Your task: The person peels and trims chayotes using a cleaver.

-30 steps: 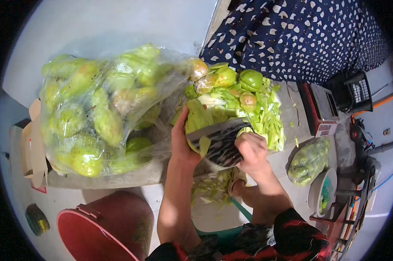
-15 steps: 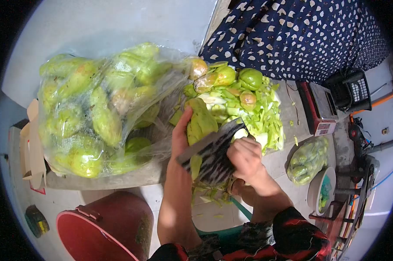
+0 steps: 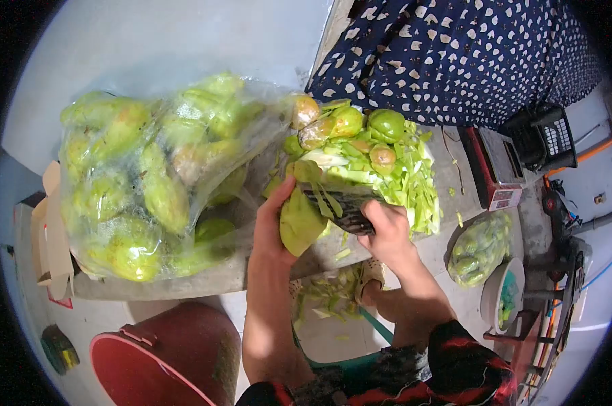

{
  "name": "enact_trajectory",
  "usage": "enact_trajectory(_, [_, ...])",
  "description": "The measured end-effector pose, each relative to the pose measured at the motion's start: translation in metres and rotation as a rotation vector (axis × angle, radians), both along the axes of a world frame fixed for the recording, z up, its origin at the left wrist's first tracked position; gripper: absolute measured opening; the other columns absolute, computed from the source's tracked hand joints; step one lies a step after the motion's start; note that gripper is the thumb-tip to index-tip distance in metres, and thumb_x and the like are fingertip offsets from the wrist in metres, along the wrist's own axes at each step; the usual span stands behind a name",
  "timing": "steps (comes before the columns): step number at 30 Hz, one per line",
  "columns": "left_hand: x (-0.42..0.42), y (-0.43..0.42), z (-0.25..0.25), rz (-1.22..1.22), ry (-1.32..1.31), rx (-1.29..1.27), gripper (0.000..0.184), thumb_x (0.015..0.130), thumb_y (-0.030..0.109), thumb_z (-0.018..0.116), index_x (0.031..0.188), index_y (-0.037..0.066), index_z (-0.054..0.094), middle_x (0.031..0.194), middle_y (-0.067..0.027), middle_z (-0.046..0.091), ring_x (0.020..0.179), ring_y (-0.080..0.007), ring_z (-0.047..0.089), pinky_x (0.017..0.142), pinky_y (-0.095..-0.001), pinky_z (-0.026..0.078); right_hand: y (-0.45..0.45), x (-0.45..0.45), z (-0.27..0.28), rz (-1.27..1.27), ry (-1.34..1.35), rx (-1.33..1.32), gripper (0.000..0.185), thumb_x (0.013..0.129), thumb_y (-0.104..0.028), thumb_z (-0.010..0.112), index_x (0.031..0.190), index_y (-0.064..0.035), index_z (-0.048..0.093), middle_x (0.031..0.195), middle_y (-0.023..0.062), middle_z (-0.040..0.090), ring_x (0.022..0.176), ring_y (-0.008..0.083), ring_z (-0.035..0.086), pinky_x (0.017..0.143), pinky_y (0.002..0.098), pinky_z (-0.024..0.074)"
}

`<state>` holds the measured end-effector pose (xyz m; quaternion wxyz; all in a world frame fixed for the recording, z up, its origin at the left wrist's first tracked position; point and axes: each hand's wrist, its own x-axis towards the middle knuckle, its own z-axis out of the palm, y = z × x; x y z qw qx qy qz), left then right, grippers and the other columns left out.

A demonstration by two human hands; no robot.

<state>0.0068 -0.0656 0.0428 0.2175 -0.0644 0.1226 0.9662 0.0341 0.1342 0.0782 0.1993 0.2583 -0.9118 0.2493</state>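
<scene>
My left hand [image 3: 270, 227] is closed around a pale green chayote [image 3: 300, 222], holding it tilted above the table edge. In my right hand [image 3: 389, 235] is a wide, dark-bladed cleaver [image 3: 344, 211], its blade against the upper part of the chayote. A strip of peel [image 3: 328, 200] hangs over the blade. Just beyond, a heap of green peelings and cut pieces [image 3: 417, 193] lies on the table. Several whole or partly brown chayotes [image 3: 387, 126] rest at its back. To the left sits a clear plastic bag of large chayotes [image 3: 160, 183].
A red bucket [image 3: 167, 352] stands on the floor at lower left. Peelings [image 3: 329, 291] litter the floor by a foot. A red scale [image 3: 499, 169], a black basket [image 3: 553, 139], a bagged green bundle [image 3: 480, 249] and a white tub [image 3: 501, 298] are at the right.
The cleaver has moved up and away from me along the chayote, and its blade has turned. My left hand has tipped the chayote, so its peeled-looking side shows more.
</scene>
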Motion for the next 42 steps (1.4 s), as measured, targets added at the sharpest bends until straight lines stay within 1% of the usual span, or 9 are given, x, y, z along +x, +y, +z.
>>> enact_trajectory(4, [0.000,0.004,0.010,-0.012,-0.050,-0.057,0.051,0.095,0.033,0.049,0.133,-0.001,0.051,0.121,-0.0166,0.064,0.099,-0.0266,0.067,0.079,-0.0403,0.059,-0.005,0.014,0.012,0.135,0.114,0.041,0.023,0.064,-0.013,0.065,0.080,-0.0065,0.050,0.068,0.0101,0.055,0.059,0.0313,0.058,0.052,0.0406,0.0464])
enact_trajectory(5, [0.001,0.009,0.018,0.015,-0.133,-0.065,0.048,0.095,0.033,0.050,0.130,0.000,0.053,0.115,-0.0164,0.066,0.092,-0.0254,0.069,0.064,-0.0389,0.061,-0.003,0.014,0.010,0.108,0.104,0.045,0.024,0.064,-0.010,0.066,0.082,-0.0067,0.050,0.068,0.0109,0.056,0.059,0.0325,0.058,0.052,0.0415,0.0470])
enact_trajectory(6, [0.002,0.009,0.017,0.009,-0.134,-0.065,0.048,0.095,0.033,0.050,0.130,0.000,0.053,0.115,-0.0164,0.066,0.092,-0.0254,0.069,0.064,-0.0389,0.061,-0.001,0.013,0.005,0.082,0.095,0.049,0.026,0.064,-0.008,0.066,0.085,-0.0069,0.050,0.069,0.0118,0.057,0.059,0.0338,0.059,0.052,0.0425,0.0475])
enact_trajectory(9, [0.006,0.013,0.021,-0.013,-0.146,-0.189,0.040,0.095,0.037,0.052,0.118,0.005,0.057,0.099,-0.0145,0.069,0.074,-0.0233,0.071,0.044,-0.0313,0.057,0.008,-0.013,-0.013,-0.241,-0.159,0.088,0.031,0.071,-0.004,0.068,0.094,-0.0078,0.047,0.070,0.0175,0.061,0.062,0.0396,0.061,0.056,0.0476,0.0486])
enact_trajectory(17, [0.003,0.015,0.017,0.038,-0.096,-0.007,0.044,0.099,0.038,0.044,0.124,0.003,0.055,0.102,-0.0173,0.067,0.083,-0.0271,0.068,0.057,-0.0375,0.059,0.011,-0.005,-0.007,-0.215,-0.129,-0.081,0.028,0.069,-0.005,0.069,0.088,-0.0068,0.049,0.067,0.0162,0.060,0.061,0.0392,0.060,0.054,0.0448,0.0474])
enact_trajectory(23, [-0.005,0.016,0.005,0.095,0.011,0.071,0.051,0.101,0.037,0.040,0.132,-0.002,0.049,0.108,-0.0205,0.065,0.093,-0.0286,0.066,0.078,-0.0372,0.057,-0.001,0.000,0.007,0.224,0.229,-0.008,0.017,0.062,-0.011,0.059,0.073,-0.0032,0.049,0.062,0.0085,0.048,0.051,0.0259,0.051,0.047,0.0365,0.0422])
enact_trajectory(28, [-0.005,0.010,0.003,0.001,0.083,0.204,0.050,0.101,0.035,0.039,0.133,-0.002,0.048,0.109,-0.0222,0.064,0.094,-0.0273,0.066,0.083,-0.0388,0.055,-0.006,0.009,0.016,0.262,0.276,0.034,0.017,0.062,-0.013,0.059,0.072,-0.0043,0.049,0.059,0.0059,0.043,0.049,0.0216,0.048,0.044,0.0332,0.0381])
enact_trajectory(38, [-0.001,0.003,0.007,0.009,0.023,0.055,0.046,0.101,0.030,0.040,0.132,-0.001,0.050,0.110,-0.0151,0.066,0.097,-0.0248,0.065,0.087,-0.0382,0.053,-0.007,0.008,0.009,0.145,0.144,0.033,0.019,0.060,-0.013,0.061,0.073,-0.0057,0.048,0.061,0.0069,0.046,0.053,0.0246,0.052,0.048,0.0385,0.0428])
enact_trajectory(42, [0.004,0.010,0.012,-0.037,0.059,0.082,0.045,0.099,0.031,0.043,0.131,0.001,0.052,0.112,-0.0145,0.066,0.098,-0.0240,0.065,0.088,-0.0377,0.053,-0.004,0.010,0.006,0.073,0.156,0.084,0.015,0.062,-0.004,0.060,0.074,-0.0073,0.051,0.069,0.0098,0.059,0.056,0.0269,0.060,0.048,0.0391,0.0473])
